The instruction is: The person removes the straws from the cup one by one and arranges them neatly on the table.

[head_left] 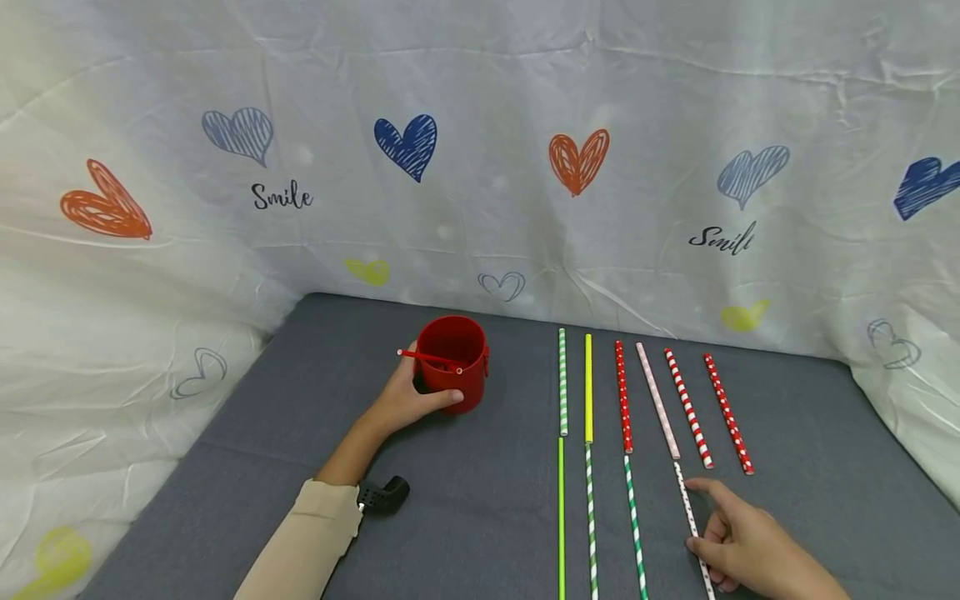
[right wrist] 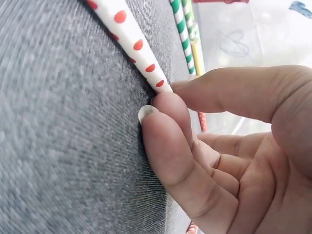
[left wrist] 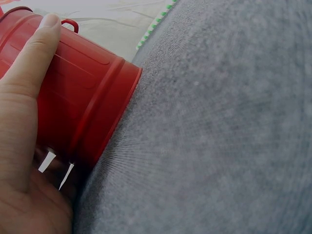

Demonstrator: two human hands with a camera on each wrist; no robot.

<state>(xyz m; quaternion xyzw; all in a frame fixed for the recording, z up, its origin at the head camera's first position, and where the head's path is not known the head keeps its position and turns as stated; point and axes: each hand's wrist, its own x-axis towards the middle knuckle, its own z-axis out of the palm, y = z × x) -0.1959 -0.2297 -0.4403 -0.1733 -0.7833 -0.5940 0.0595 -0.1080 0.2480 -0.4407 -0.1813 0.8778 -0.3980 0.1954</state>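
Head view, item one: my left hand (head_left: 405, 400) wraps the red bucket (head_left: 452, 360) near the table's (head_left: 465, 517) far edge, one red straw (head_left: 429, 358) inside. Item two: my right hand (head_left: 750, 546) pinches the white red-dotted straw (head_left: 688, 508) at the near edge. Risk: pinch slips and the straw rolls into the green-striped neighbour (head_left: 635, 525).
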